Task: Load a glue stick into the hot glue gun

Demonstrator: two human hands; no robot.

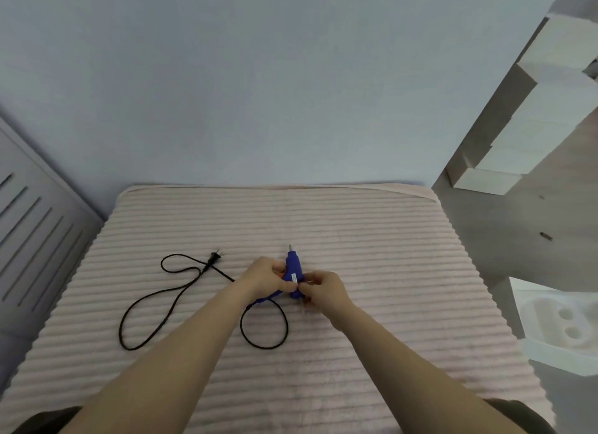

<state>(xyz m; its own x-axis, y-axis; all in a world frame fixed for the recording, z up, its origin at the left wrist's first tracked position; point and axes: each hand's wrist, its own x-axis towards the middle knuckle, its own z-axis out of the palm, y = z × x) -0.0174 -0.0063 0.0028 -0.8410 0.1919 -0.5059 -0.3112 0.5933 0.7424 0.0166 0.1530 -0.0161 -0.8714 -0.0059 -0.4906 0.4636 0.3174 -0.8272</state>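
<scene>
Head view: blue hot glue gun (293,272) at mid-bed, long axis 12–6 o'clock, nozzle at 12. Left hand (265,280) wraps its handle. Right hand (323,289), nearer the rear port at 6, pinches something pale there, probably the glue stick (304,283); too small to confirm. Plug (213,258) lies unplugged at 9.

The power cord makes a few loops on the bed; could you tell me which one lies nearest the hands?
The round loop, just below the left hand; the other loops lie farther left, toward the plug.
</scene>
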